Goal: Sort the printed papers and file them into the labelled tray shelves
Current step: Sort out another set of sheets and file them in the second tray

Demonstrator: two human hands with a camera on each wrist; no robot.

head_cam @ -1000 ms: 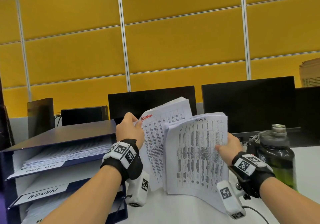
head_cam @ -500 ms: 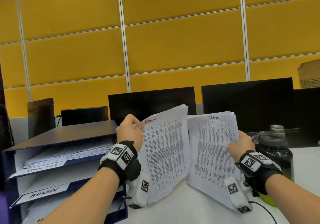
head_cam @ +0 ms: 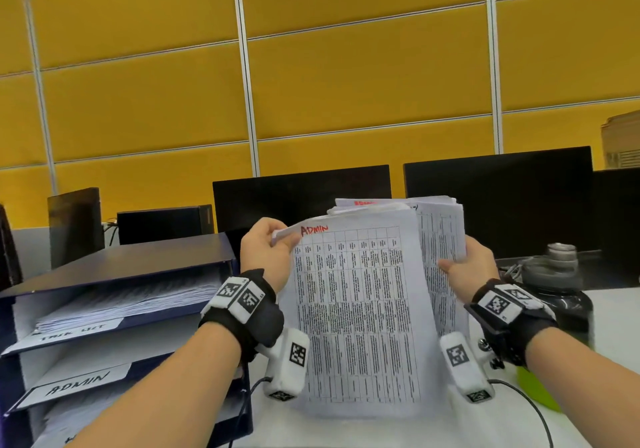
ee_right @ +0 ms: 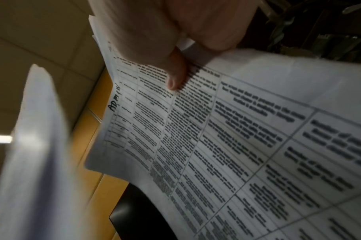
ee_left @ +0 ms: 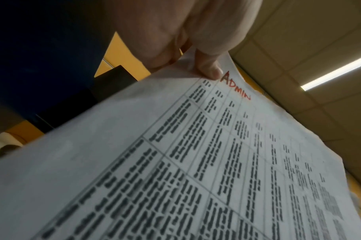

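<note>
In the head view my left hand (head_cam: 266, 257) pinches the top left corner of a printed sheet (head_cam: 356, 309) marked ADMIN in red. That sheet stands upright in front of a thicker paper stack (head_cam: 443, 239), which my right hand (head_cam: 474, 267) grips by its right edge. In the left wrist view the left hand's thumb (ee_left: 208, 68) presses beside the red word on the sheet (ee_left: 196, 162). In the right wrist view the right thumb (ee_right: 175, 78) lies on a stack page (ee_right: 237, 146) marked ADMIN in black. The dark blue tray shelves (head_cam: 114, 264) stand to the left, with an ADMIN label (head_cam: 78, 383) on the middle shelf.
The top tray shelf holds papers above a second handwritten label (head_cam: 72, 331). A dark water bottle (head_cam: 561, 295) stands just right of my right hand. Two black monitors (head_cam: 301, 191) (head_cam: 498, 198) stand behind the papers. A thin cable (head_cam: 533, 409) runs over the white desk.
Half a second ago the two bundles were spread apart. My left hand has swung its sheets to the right, so they now overlap the front of the right hand's stack.
</note>
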